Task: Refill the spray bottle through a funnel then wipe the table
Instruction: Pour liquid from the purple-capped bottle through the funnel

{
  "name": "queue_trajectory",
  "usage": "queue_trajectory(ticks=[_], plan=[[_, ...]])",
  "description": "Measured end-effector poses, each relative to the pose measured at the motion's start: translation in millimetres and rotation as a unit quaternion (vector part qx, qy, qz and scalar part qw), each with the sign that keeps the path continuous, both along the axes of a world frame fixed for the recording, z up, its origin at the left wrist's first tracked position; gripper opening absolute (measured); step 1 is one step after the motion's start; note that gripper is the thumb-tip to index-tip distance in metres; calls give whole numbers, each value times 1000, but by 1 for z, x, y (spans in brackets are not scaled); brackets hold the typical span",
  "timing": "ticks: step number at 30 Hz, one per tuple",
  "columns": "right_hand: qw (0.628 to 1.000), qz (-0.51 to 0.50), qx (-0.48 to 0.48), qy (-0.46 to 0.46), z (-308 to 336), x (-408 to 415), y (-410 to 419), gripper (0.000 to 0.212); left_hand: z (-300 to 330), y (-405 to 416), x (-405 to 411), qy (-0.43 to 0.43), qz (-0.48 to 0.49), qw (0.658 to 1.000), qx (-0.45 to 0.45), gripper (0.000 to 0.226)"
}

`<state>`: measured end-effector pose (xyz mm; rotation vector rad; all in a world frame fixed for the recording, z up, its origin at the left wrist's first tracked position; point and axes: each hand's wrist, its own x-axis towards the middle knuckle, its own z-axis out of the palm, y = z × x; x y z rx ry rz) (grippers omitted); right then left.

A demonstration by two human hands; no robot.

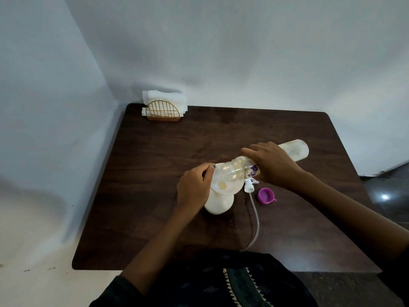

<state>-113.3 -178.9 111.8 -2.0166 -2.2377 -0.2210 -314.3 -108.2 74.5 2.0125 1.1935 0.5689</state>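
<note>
A white spray bottle (218,204) stands near the middle of the dark wooden table (155,173) with a clear funnel (223,185) set in its neck. My left hand (194,189) grips the funnel's rim on its left side. My right hand (272,163) is wrapped around a long refill bottle (296,150), tipped almost flat with its open mouth over the funnel. Pale yellowish liquid shows in the bottle's neck and at the funnel's bottom. The white spray head (250,184) with its long tube (255,220) lies on the table just right of the spray bottle.
A purple cap (265,195) lies right of the spray head. A gold wire holder (162,111) with white napkins stands at the table's far left corner against the wall. Walls close the far and left sides; the dark floor shows at the right.
</note>
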Motion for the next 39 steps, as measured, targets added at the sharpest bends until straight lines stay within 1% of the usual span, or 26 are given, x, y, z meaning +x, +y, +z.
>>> queue_trajectory(ticks=[8,14,39], plan=[[1000,1,1,3,2,-1,-1,54,-1,0,0,-1,-1,1000,-2,30],[1000,-4,-7,2,2,-1,0,47,-1,0,0,0,2,1000,-1,30],[1000,-4,-10,-6,1,-1,1,52,-1,1,0,3,-3,1000,-1,30]])
